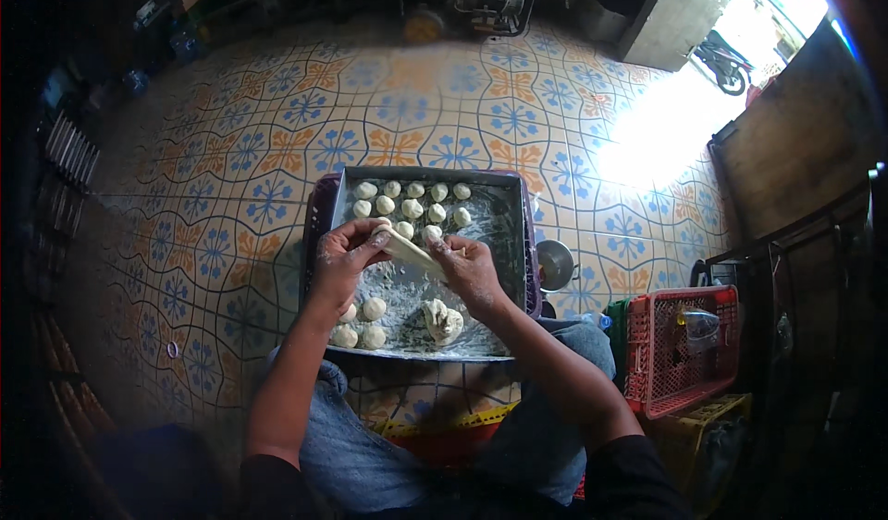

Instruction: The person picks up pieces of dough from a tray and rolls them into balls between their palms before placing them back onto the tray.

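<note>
1. Stretched dough piece [409,251] spans the gap between the hands, over the middle of the metal tray [490,207]. Long axis slants from far-left to near-right.
2. Left hand [344,256]: thumb and fingers closed in a pinch on the far-left end.
3. Right hand [465,268]: same pinch, near-right end. Neither hand is spread.
4. Loose dough lump [442,322] sits in the tray, near side of the stretched piece and a bit right; right hand is nearer to it.
5. Dough balls: far group [413,209] beyond the hands, near-left group [374,337] by the left forearm.
6. Forearms enter from the near side and converge, fingers angled inward. Height above tray: can't tell.
</note>
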Action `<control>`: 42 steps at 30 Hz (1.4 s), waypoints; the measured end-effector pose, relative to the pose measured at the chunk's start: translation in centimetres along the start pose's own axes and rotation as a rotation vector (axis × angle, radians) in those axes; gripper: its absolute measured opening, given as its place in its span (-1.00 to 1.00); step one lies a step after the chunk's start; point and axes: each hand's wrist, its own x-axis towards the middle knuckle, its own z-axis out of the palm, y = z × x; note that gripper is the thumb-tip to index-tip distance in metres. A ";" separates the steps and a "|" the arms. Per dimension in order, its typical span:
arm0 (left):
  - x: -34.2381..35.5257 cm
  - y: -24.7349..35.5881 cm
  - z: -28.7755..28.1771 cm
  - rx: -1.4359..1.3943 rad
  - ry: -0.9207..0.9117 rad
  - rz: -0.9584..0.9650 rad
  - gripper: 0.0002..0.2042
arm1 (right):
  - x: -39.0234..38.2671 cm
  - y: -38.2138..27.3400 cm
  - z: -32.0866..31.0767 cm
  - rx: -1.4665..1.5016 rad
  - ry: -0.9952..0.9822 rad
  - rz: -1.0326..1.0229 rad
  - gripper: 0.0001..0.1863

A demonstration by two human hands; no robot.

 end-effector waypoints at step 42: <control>-0.4 -13.5 0.5 1.044 -0.689 0.180 -0.48 | 0.2 0.3 -6.1 -0.687 0.179 -0.628 -0.67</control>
